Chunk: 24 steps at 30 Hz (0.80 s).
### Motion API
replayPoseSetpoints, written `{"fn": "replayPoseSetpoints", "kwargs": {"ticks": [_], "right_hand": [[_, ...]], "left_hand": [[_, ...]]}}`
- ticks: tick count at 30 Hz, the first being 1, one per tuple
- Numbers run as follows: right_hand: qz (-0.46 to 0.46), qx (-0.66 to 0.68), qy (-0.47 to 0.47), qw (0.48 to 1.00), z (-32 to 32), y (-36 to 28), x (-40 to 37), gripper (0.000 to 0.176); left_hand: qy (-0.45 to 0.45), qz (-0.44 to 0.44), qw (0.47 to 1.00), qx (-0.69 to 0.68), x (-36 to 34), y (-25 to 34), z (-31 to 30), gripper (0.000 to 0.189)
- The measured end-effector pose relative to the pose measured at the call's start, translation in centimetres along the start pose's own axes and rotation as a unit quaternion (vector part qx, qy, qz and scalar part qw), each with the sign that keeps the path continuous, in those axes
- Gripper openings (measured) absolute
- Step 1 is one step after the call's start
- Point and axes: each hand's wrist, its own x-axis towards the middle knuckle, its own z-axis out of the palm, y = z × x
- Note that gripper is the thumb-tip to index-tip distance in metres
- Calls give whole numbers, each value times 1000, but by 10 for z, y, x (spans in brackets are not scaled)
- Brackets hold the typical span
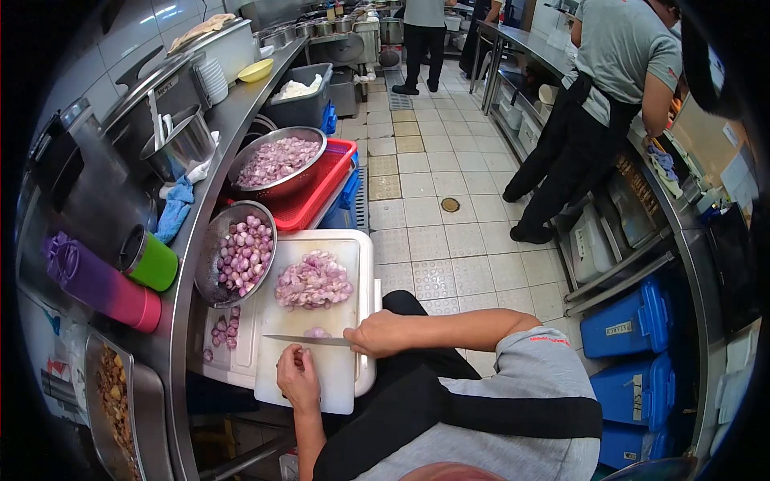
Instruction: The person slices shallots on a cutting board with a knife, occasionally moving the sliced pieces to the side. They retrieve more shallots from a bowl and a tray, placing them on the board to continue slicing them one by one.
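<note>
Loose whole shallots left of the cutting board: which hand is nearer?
Left. The left hand is over the near part of the cutting board, right of the loose shallots. The right hand grips the knife by its handle, farther right.

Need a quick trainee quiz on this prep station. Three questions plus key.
1. Which hand grips the knife?
2. True or false: the pale shallot pile lies on the cutting board, clear of the knife blade.
3. What does the metal bowl nearest the cutting board hold?
A) Lemons
B) Whole purple shallots
C) Rice

Key:
1. The right hand.
2. True.
3. B.
</note>
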Motion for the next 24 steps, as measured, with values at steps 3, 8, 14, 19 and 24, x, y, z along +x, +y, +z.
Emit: {"fn": "replayPoseSetpoints", "kwargs": {"ticks": [3,8,14,19,24], "right_hand": [[-18,-9,23,1000,7,-8,-2,32],[-12,5,9,1000,20,-6,6,31],[19,-64,-27,997,5,-10,3,25],[13,-32,-39,999,-23,-24,-17,23],[10,-28,-14,999,-15,-25,-10,25]], "left_hand": [[4,35,999,17,-1,-7,2,10],[-3,60,998,-22,-7,-8,0,11],[-5,61,998,-18,-4,-11,-2,9],[9,21,999,-33,-3,-7,-4,10],[3,26,999,-40,-4,-6,-5,11]]}}
